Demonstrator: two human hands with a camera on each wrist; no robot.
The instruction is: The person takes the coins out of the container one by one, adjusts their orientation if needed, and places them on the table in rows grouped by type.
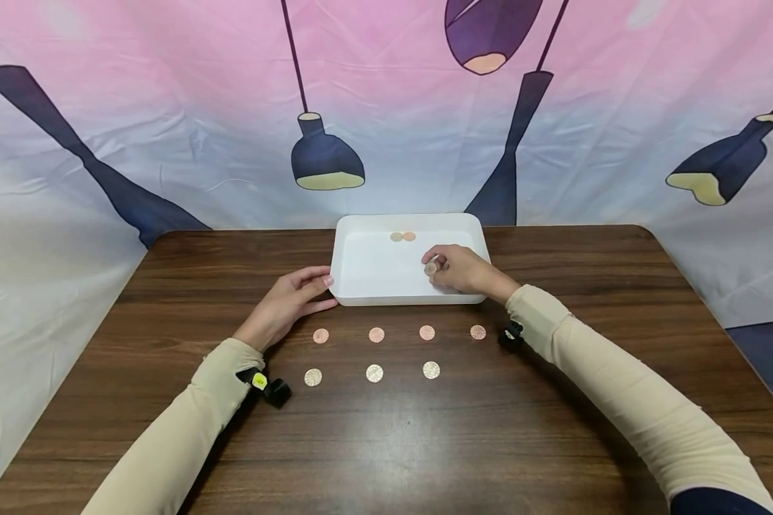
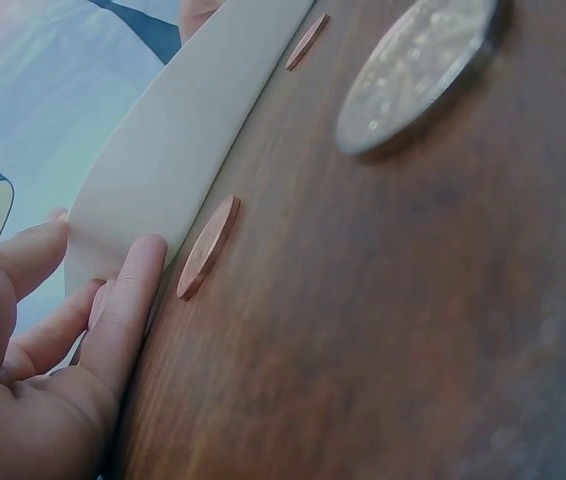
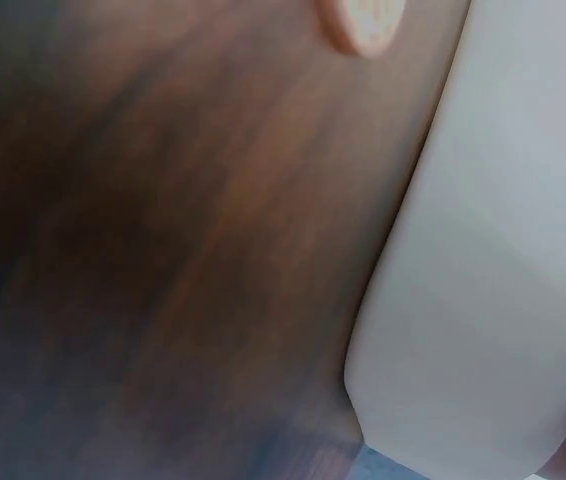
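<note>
A white tray [image 1: 406,300] stands at the back of the table. Two coins lie in its far part, a silvery-gold one [image 1: 396,237] beside a copper one [image 1: 410,236]. Over the tray's right half, my right hand [image 1: 460,270] pinches a silvery coin [image 1: 430,269] between thumb and fingertips. My left hand [image 1: 288,299] rests at the tray's front left corner, fingers extended, their tips against the outer wall [image 2: 153,190]. In the right wrist view the tray's wall [image 3: 473,250] shows, while the hand itself is mostly out of sight.
In front of the tray, a row of several copper coins [image 1: 376,335] lies on the brown wooden table [image 1: 361,443]. Nearer to me is a row of three silvery-gold coins [image 1: 374,373]. A patterned cloth [image 1: 232,143] hangs behind the table's far edge.
</note>
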